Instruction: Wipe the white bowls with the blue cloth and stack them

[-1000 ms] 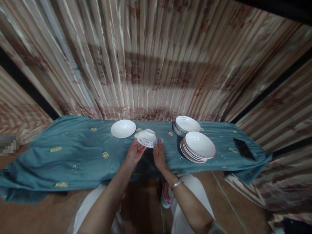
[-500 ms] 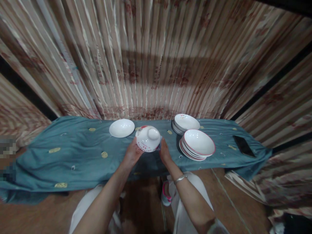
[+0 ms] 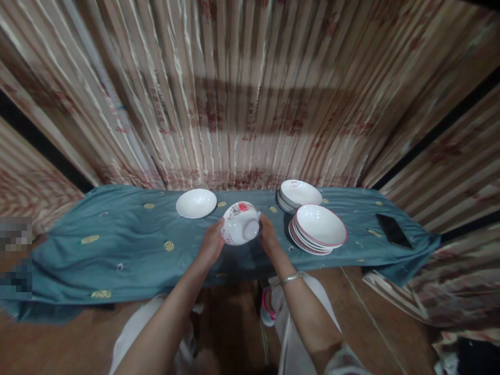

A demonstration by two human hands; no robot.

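A white bowl (image 3: 235,229) with a red flower and small red marks on its outside is held over the table, tipped so its foot ring faces me. My left hand (image 3: 213,240) grips its left side. My right hand (image 3: 269,235) closes on the opposite side, with a small bluish-grey edge at its fingers that I cannot make out. Left of the bowl and slightly behind it lies a plain white dish (image 3: 196,203). To the right are a stack of red-rimmed bowls (image 3: 321,225) and, behind it, a stack of flower-printed dishes (image 3: 300,194).
A teal patterned cloth (image 3: 142,260) covers the long table. A black phone (image 3: 392,230) lies near its right end. Pleated, printed curtains (image 3: 250,94) hang behind and at both sides, with dark poles slanting at left and right.
Both hands have turned the bowl: its foot ring has swung down and right, and the red flower on its side has come into view. The stacks and the white dish stay put.
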